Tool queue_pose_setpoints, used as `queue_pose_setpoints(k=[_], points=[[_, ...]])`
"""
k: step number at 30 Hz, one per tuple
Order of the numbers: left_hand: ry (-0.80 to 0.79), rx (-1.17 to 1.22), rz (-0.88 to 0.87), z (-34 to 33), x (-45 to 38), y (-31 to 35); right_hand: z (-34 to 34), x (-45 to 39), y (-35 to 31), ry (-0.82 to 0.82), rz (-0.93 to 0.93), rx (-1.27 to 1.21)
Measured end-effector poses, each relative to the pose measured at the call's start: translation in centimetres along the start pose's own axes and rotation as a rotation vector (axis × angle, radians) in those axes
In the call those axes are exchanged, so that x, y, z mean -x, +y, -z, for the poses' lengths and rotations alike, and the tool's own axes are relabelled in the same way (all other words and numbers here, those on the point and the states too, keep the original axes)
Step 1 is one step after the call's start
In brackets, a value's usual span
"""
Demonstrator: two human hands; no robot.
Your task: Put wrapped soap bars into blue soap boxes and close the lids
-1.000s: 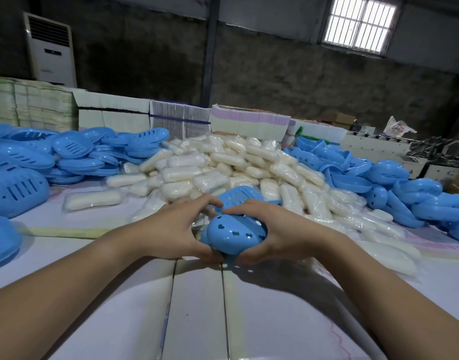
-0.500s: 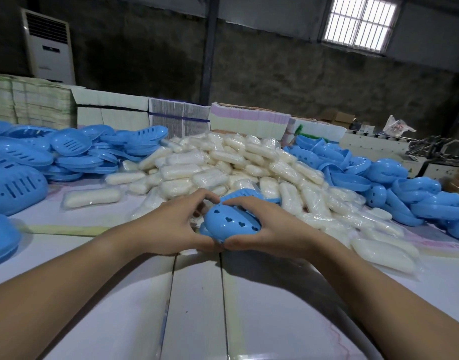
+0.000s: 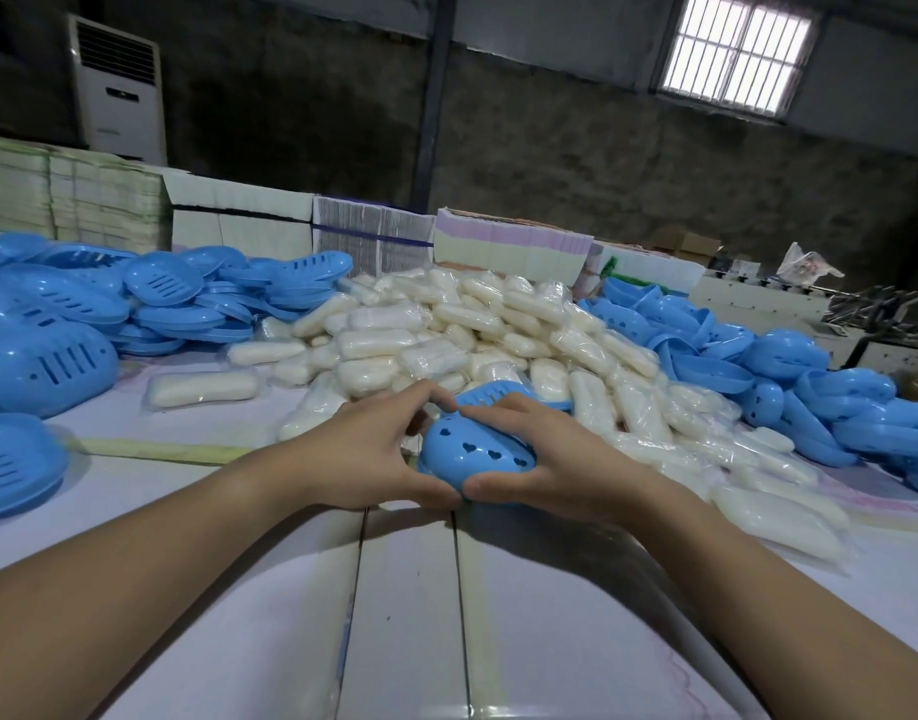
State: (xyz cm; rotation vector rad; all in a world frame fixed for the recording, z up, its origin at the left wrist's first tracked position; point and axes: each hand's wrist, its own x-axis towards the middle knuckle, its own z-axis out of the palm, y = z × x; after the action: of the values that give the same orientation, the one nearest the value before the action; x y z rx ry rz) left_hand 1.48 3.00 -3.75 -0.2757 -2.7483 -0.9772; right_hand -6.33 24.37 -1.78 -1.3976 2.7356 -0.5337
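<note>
At the centre of the frame both hands close round one blue soap box (image 3: 472, 452), held just above the white tabletop (image 3: 404, 615). The left hand (image 3: 365, 454) grips its left end, fingers curled over the top and thumb tucked under the near edge. The right hand (image 3: 542, 459) grips the right end the same way, its thumb meeting the left thumb at the lower rim of the box. The shell facing the camera carries a row of heart-shaped holes; a slotted blue shell shows behind the fingertips, but whether it is this box's other half or a separate piece cannot be told, nor whether a soap bar lies inside.

Just behind the hands, across the middle of the frame, lies a large heap of wrapped soap bars (image 3: 446, 324), pale cream in clear film, spilling down to the right edge of the tabletop. One wrapped bar (image 3: 204, 389) lies alone to the left of the heap.

At the left of the frame is a pile of blue slotted box halves (image 3: 186, 298). At the right is a second pile of blue boxes (image 3: 810, 387), some with heart holes.

Along the far edge of the tabletop stand stacks of flat cartons (image 3: 238, 215) in white, pale green and pink. In the upper left a white floor-standing air conditioner (image 3: 116, 90) stands against the dark wall; its small badge is too small to read. A barred window (image 3: 735, 49) glows in the upper right. No writing or brand can be read on the boxes or wrappers.
</note>
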Motion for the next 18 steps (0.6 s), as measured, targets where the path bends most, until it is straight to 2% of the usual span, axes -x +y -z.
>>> queue_pose_setpoints(k=[7,18], points=[[0.064,-0.032,-0.032,-0.14,-0.15,-0.26,0.05,-0.01,-0.11,0.054,0.018,-0.041],[0.023,-0.154,-0.052,0.44,-0.22,-0.84,-0.09,0.21,0.25,-0.065,0.025,0.060]])
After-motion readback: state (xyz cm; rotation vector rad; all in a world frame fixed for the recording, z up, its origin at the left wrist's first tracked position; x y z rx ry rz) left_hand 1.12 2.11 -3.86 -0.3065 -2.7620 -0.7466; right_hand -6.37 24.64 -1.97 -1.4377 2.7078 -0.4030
